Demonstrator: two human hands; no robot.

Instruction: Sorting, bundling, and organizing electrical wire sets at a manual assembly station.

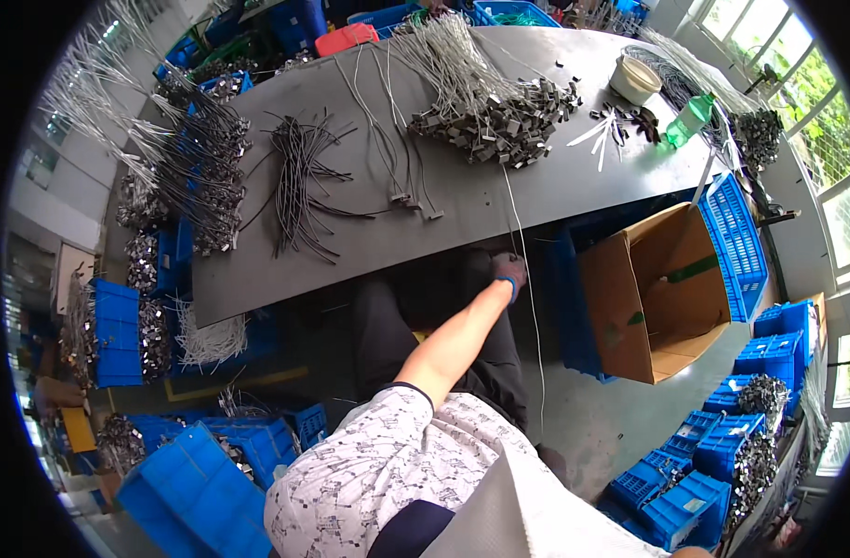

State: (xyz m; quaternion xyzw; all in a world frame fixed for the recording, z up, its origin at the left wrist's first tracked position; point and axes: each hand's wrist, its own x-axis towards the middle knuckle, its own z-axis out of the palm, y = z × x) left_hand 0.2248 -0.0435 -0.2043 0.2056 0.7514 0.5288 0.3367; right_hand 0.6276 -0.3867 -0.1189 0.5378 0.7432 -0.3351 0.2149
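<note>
L to R, w/ the table (574, 186) as ref: dark wires (304, 186) on its L part; L hand (510, 268), gloved, just off its near edge, fingers seemingly curled, can't tell if pinching or only beside the white cable (534, 321). Cable's at that hand's R side, long axis approx. square to the table edge, upper run reaching the connector heap (499, 121) on top, rest dropping below table level. L hand's nearest; R hand's out of view. Gap btwn cable & carton (611, 307), which sits nr table's R front.
</note>
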